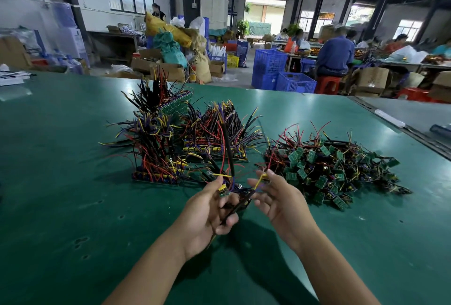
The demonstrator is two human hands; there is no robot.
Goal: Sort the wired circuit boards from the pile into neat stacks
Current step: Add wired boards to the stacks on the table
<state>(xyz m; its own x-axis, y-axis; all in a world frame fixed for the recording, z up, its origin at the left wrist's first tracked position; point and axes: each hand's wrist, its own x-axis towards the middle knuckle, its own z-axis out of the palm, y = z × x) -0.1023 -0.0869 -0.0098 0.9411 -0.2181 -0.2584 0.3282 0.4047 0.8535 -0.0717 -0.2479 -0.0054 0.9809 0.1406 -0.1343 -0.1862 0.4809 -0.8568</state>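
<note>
Working at a green table in a factory hall, a person holds a small bundle of boards just above the surface at the lower centre of the frame. The left hand has its fingers curled round the bundle. Red, black and yellow leads stand up out of the grip, and one thick black sleeved lead rises highest. The right hand, just beside it, appears to pinch a yellow wire between thumb and forefinger while its other fingers lie loosely spread; the wire runs back toward the bundle. To the right of the hands, a loose pile of small green boards with tangled leads lies on the table. Behind the hands, at centre frame, stand the sorted boards. At centre left is a tall stack, its boards layered flat with leads bristling outward and a green board showing near its top. A low stack sits just beside it to the right. Beyond the far edge of the table, in the upper right of the frame, blue crates sit on the floor near a seated worker in a blue shirt on a red stool, with other people at tables further right.
</note>
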